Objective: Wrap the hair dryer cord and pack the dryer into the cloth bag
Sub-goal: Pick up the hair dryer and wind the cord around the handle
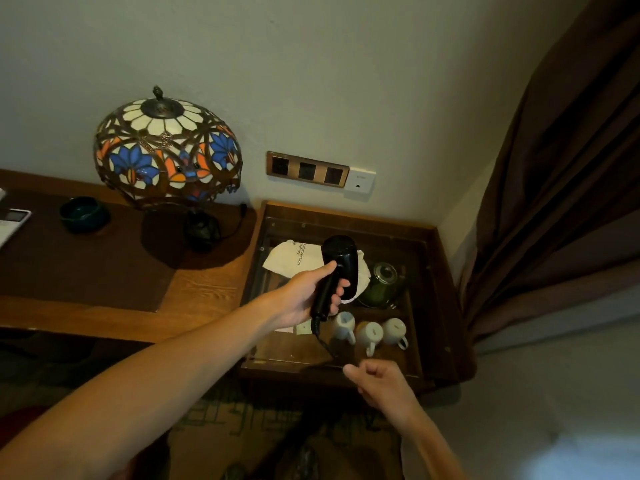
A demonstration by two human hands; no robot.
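Dryer upright in the left hand, cord trailing down toward the right hand.

The left hand point(306, 297) grasps the black hair dryer point(337, 271) by its handle at the middle of the frame, over the glass-topped table point(446, 306); the dryer's long axis runs from lower left to upper right, barrel up. The cord point(323, 344) leaves the handle's base and drops toward the lower right, ending from sight just above the right hand point(379, 382). That hand sits nearer the loose cord, fingers curled; whether it pinches the cord cannot be told. The white cloth bag point(289, 258) lies behind the dryer on the glass.
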